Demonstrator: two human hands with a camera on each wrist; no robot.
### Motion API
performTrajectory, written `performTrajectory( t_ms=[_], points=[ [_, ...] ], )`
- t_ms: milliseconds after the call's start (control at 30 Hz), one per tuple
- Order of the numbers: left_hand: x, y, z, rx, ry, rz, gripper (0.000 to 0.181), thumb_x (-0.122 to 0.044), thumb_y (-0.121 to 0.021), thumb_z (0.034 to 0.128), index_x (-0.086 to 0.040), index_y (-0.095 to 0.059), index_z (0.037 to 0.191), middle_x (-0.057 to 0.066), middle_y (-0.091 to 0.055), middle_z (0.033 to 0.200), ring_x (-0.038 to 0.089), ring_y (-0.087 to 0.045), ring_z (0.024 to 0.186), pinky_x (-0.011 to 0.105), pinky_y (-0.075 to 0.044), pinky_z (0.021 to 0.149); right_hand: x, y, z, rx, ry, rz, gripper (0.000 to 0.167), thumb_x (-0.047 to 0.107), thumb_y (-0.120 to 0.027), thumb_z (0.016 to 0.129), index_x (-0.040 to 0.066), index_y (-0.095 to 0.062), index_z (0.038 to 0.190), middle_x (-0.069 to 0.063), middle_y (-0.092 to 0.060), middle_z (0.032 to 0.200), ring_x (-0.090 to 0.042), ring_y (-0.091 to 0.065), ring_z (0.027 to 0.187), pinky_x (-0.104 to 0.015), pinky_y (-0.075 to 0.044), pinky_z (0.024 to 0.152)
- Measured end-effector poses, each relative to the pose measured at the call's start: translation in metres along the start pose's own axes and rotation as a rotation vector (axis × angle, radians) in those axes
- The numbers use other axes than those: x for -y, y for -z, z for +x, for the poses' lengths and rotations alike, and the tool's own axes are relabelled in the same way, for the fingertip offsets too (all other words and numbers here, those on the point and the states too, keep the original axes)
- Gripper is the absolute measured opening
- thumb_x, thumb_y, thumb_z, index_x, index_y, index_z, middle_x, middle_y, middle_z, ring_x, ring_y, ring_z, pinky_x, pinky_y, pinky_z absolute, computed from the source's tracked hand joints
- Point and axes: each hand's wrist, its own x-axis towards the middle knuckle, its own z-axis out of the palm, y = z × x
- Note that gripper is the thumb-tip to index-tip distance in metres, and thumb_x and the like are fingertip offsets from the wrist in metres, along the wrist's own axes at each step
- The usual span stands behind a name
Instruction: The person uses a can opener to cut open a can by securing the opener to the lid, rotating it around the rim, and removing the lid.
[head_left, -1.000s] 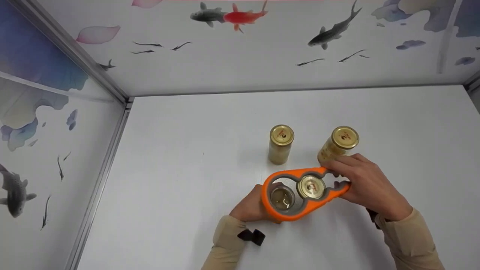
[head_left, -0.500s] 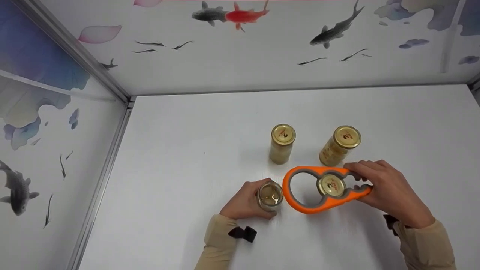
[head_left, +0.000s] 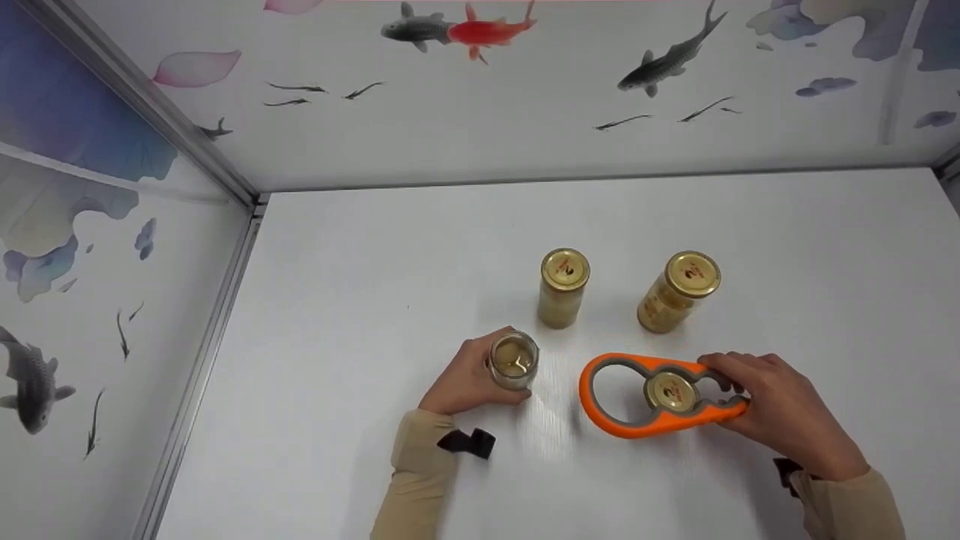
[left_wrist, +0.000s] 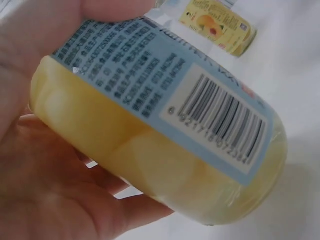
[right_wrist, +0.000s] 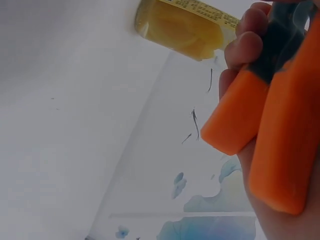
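Fingers grip one open jar left, one orange opener right, near two lidded jars.

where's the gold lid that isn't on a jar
In the head view, right of centre: the gold lid sits in the orange opener held by the right hand, to the right of the open jar.

The left hand grips a lidless clear glass jar, the right hand an orange-and-grey looped opener framing a round gold lid. Two gold-lidded glass jars stand beyond the fingers.
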Motion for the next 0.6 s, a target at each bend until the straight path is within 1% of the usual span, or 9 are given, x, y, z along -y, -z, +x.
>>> performTrajectory(
  t_ms=[67, 167, 267, 367, 467, 600],
  points=[
    [0.002, 0.005, 0.002, -0.006, 0.007, -0.003, 0.045, 0.010, -0.079, 0.0664, 0.000, -0.064, 0.108, -0.002, -0.066, 0.102, 0.018, -0.059, 0.100, 0.034, -0.043, 0.095, -0.001, -0.003, -0.003, 0.020, -0.015, 0.007, 0.055, 0.008, -0.091, 0.057, 0.013, -0.068, 0.107, 0.012, -0.058, 0.077, -0.006, -0.044, 0.068, -0.036, -0.040, 0.068],
    [0.006, 0.014, 0.004, -0.007, 0.024, -0.004, 0.047, 0.010, -0.079, 0.0673, 0.003, -0.063, 0.111, 0.005, -0.066, 0.106, 0.020, -0.058, 0.102, 0.034, -0.043, 0.096, -0.002, -0.007, -0.005, 0.043, -0.036, 0.019, 0.055, 0.009, -0.091, 0.058, 0.013, -0.068, 0.107, 0.012, -0.058, 0.077, -0.006, -0.044, 0.068, -0.035, -0.040, 0.067],
    [0.011, 0.023, 0.006, -0.021, 0.048, -0.004, 0.049, 0.009, -0.079, 0.0677, 0.005, -0.061, 0.113, 0.013, -0.066, 0.109, 0.020, -0.058, 0.105, 0.035, -0.042, 0.098, -0.003, -0.008, -0.007, 0.071, -0.058, 0.029, 0.053, 0.009, -0.090, 0.059, 0.013, -0.067, 0.108, 0.012, -0.056, 0.076, -0.007, -0.044, 0.068, -0.036, -0.040, 0.067],
    [0.017, 0.031, 0.007, -0.030, 0.070, -0.031, 0.050, 0.010, -0.078, 0.0680, 0.007, -0.060, 0.114, 0.015, -0.066, 0.111, 0.020, -0.058, 0.107, 0.036, -0.041, 0.099, -0.004, -0.010, -0.008, 0.094, -0.074, 0.035, 0.052, 0.010, -0.090, 0.061, 0.012, -0.067, 0.108, 0.012, -0.057, 0.076, -0.007, -0.045, 0.069, -0.036, -0.040, 0.068],
    [0.023, 0.037, 0.009, -0.029, 0.084, -0.048, 0.050, 0.011, -0.078, 0.0686, 0.008, -0.060, 0.115, 0.014, -0.067, 0.112, 0.021, -0.058, 0.109, 0.037, -0.040, 0.100, -0.003, -0.012, -0.009, 0.111, -0.094, 0.043, 0.052, 0.011, -0.090, 0.061, 0.012, -0.068, 0.108, 0.011, -0.057, 0.077, -0.008, -0.046, 0.070, -0.036, -0.041, 0.068],
    [0.042, 0.044, 0.014, -0.034, 0.101, -0.054, 0.053, 0.012, -0.078, 0.0685, 0.008, -0.059, 0.118, 0.020, -0.065, 0.116, 0.022, -0.057, 0.112, 0.037, -0.038, 0.102, -0.003, -0.015, -0.011, 0.132, -0.113, 0.058, 0.050, 0.011, -0.089, 0.062, 0.012, -0.068, 0.108, 0.012, -0.057, 0.076, -0.008, -0.045, 0.069, -0.035, -0.040, 0.067]
  ],
)
